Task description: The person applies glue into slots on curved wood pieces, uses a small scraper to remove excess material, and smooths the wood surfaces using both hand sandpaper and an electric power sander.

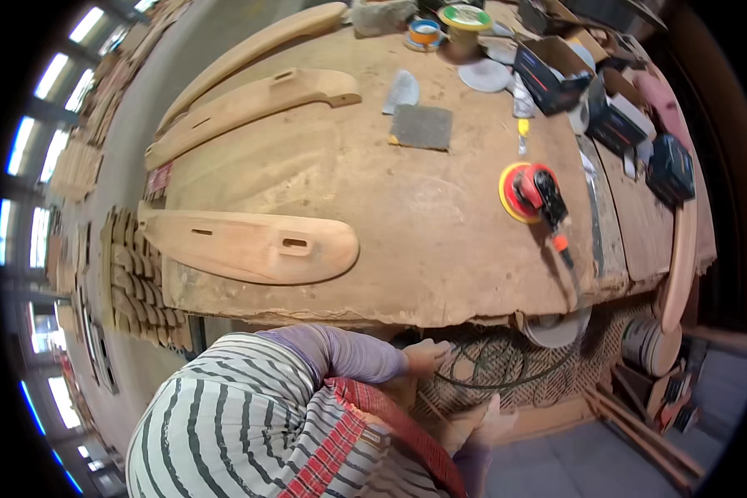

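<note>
Here the left hand (427, 357) reaches under the near edge of the workbench (440, 249), its fingers curled against a dark hose (490, 378) coiled below; whether it actually grips the hose I cannot tell. The right hand (485, 423) hangs lower and nearer, fingers loosely spread, holding nothing that shows. The hose runs up over the bench edge to a red and yellow sander (533, 192) lying on the right part of the top. A long wooden blank (253, 245) with a slot lies on the near left of the bench, and two more blanks (253, 100) lie farther off. A grey sanding pad (422, 126) sits near the middle far side, with tape rolls (444, 25) and dark boxes (556, 75) beyond.
</note>
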### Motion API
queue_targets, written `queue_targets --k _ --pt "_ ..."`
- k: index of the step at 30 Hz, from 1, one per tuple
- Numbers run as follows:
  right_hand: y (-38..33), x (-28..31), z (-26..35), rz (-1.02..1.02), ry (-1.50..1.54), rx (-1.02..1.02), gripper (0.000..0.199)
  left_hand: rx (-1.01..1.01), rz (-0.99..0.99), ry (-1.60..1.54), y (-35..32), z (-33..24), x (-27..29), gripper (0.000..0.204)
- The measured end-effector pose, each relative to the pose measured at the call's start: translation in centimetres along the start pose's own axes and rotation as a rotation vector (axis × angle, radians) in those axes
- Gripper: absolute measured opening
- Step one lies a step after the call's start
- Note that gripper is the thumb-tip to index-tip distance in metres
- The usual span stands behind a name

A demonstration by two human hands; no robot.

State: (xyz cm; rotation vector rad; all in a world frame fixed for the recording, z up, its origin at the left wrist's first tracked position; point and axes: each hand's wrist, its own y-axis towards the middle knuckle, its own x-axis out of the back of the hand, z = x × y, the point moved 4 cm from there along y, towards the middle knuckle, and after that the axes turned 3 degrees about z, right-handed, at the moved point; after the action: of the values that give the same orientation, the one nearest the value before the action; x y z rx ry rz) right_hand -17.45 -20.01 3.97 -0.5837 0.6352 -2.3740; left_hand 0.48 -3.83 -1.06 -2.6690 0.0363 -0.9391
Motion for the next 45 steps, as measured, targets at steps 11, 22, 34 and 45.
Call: queue_targets --k 11,22,34,45 --pt "-4.7 -15.7 11.3 0.234 -0.535 0.957 0.062 0.342 -0.484 -0.889 -3.5 -3.6 10.5 0.049" --pt "-1.4 -24.1 26.1 0.638 -0.469 0.250 0.040 0.505 -1.190 -0.436 -35.0 13.0 30.8 0.037" --pt "-23.2 -57.0 28.9 1.101 -1.267 0.514 0.044 0.967 -0.828 0.573 -66.8 31.1 30.0 0.026" --pt "-9.2 -60.5 41.9 0.413 -0.756 0.282 0.043 0.860 -1.098 0.188 -69.0 30.8 30.1 0.023"
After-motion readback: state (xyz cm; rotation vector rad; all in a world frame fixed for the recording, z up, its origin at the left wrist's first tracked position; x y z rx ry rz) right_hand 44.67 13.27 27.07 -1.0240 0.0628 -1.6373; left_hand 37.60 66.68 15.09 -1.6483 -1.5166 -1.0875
